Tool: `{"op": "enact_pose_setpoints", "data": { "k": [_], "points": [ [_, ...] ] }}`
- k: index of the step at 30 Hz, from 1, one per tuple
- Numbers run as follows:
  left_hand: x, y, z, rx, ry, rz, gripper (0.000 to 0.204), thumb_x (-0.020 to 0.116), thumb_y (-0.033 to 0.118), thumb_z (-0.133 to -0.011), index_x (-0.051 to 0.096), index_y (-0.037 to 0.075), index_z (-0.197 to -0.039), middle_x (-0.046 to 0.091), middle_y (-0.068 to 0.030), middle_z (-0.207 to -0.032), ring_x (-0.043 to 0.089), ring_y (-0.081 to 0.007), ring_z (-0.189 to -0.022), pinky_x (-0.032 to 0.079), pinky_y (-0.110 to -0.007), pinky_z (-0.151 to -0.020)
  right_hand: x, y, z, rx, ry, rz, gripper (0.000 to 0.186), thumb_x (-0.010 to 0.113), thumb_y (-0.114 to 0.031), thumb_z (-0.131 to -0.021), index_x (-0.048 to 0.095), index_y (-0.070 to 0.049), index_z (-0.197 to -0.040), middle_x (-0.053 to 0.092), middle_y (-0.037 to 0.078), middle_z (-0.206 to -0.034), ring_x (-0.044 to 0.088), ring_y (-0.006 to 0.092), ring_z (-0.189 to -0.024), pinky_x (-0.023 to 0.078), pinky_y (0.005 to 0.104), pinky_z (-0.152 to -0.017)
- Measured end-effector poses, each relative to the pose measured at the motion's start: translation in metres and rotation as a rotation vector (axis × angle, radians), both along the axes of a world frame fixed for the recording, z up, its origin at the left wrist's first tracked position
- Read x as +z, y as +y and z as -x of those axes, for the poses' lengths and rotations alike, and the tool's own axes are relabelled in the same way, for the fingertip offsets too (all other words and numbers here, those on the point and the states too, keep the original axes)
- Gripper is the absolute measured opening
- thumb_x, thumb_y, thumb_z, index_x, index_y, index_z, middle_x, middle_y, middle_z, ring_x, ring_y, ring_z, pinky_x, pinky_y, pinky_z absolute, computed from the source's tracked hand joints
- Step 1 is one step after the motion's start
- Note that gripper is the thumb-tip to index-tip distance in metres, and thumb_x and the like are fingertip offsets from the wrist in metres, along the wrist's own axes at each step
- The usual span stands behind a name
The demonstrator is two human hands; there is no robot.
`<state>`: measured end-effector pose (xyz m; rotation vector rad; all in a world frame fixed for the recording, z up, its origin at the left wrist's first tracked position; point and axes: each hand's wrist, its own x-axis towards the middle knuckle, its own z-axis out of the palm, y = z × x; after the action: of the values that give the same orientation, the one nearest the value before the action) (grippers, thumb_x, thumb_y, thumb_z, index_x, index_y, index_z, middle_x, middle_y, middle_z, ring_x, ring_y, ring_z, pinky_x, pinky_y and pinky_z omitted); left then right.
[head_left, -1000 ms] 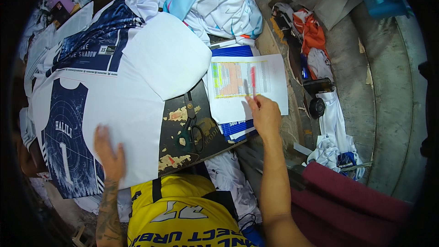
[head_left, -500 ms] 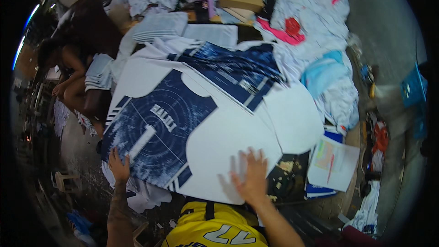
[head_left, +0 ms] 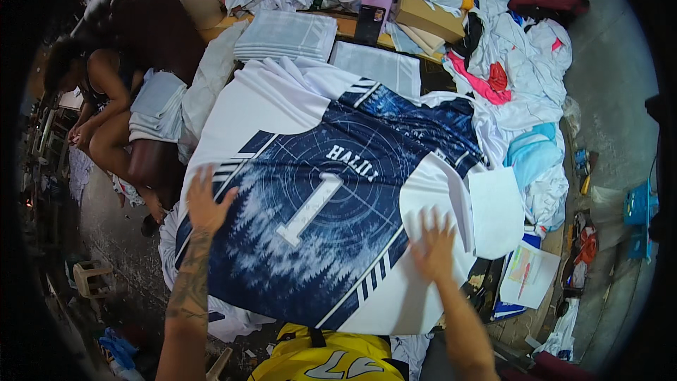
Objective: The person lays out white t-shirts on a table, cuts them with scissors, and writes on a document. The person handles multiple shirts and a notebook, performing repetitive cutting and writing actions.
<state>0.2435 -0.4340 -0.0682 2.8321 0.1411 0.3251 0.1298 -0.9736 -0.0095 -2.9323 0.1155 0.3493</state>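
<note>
A large white fabric sheet printed with a navy jersey panel (head_left: 303, 240) is spread in front of me; the panel has pale tree shapes, thin rings, lettering and a big white numeral. My left hand (head_left: 206, 201), fingers spread, is over the striped left edge of the print. On the white cloth right of the print is my right hand (head_left: 431, 247), its fingers apart and slightly blurred. Neither hand holds anything. Toward the far right the navy fabric (head_left: 423, 116) bunches into folds. A white piece with a rounded lower edge (head_left: 496, 212) lies beyond my right hand.
Folded pale cloth stacks (head_left: 284, 37) lie at the back, near a pink bottle (head_left: 376, 0) and a brown box (head_left: 430, 20). White garments (head_left: 525, 70) heap at the right, with papers (head_left: 529, 275) nearer. Another person (head_left: 106, 99) sits at the left beside folded cloths (head_left: 156, 106).
The view has shifted. The navy print now shows larger and farther right, with less of it folded at the far side. Both hands appear farther forward over the cloth.
</note>
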Motion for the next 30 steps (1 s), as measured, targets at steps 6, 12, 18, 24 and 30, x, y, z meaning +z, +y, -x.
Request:
{"op": "enact_pose_setpoints", "data": {
  "k": [6,12,18,24,30],
  "points": [
    [-0.012,0.030,-0.027,0.030,0.190,-0.192,0.108,0.071,0.074,-0.089,0.029,0.022,-0.174,0.024,-0.0162,-0.180,0.023,-0.0452,-0.164,0.017,-0.071,-0.129,-0.050,0.108,0.118,-0.095,0.039,0.048,0.092,0.065,-0.074,-0.093,0.046,-0.023,-0.167,0.022,0.020,-0.180,0.007,0.0543,-0.165,-0.002,0.0807,-0.123],
    [-0.034,-0.079,-0.211,-0.049,0.003,-0.119,0.110,0.065,0.082,-0.090,0.032,0.017,-0.173,0.024,-0.0185,-0.180,0.019,-0.0423,-0.166,0.015,-0.067,-0.131,-0.050,0.021,-0.006,-0.212,0.010,0.149,0.094,0.071,-0.065,-0.094,0.037,-0.026,-0.172,0.023,0.017,-0.180,0.010,0.0487,-0.166,0.004,0.0764,-0.127],
    [-0.003,-0.122,-0.263,-0.266,0.215,-0.097,0.114,0.055,0.090,-0.089,0.033,0.014,-0.172,0.028,-0.0165,-0.179,0.019,-0.0400,-0.166,0.012,-0.066,-0.132,0.013,-0.030,-0.077,-0.066,-0.196,-0.062,0.086,0.074,-0.053,-0.098,0.039,-0.023,-0.170,0.030,0.021,-0.177,0.023,0.0529,-0.162,0.022,0.0711,-0.127],
    [0.001,-0.039,0.025,0.133,-0.006,0.086,0.080,0.075,0.036,-0.101,0.040,0.001,-0.165,0.041,-0.0285,-0.168,0.033,-0.0480,-0.157,0.026,-0.061,-0.128,-0.005,-0.026,0.160,-0.534,-0.395,-0.095,0.087,0.077,-0.034,-0.096,0.037,-0.001,-0.167,0.031,0.030,-0.173,0.022,0.0521,-0.161,0.016,0.0634,-0.131],
    [0.013,-0.113,0.292,-0.326,0.241,0.312,0.041,0.086,0.033,-0.083,0.072,0.008,-0.112,0.064,-0.0168,-0.119,0.056,-0.0399,-0.122,0.039,-0.057,-0.108,-0.024,-0.095,0.264,-0.595,-0.337,-0.094,0.070,0.073,-0.011,-0.097,0.042,0.005,-0.158,0.047,0.033,-0.156,0.047,0.0511,-0.144,0.040,0.0513,-0.121]
  ]
}}
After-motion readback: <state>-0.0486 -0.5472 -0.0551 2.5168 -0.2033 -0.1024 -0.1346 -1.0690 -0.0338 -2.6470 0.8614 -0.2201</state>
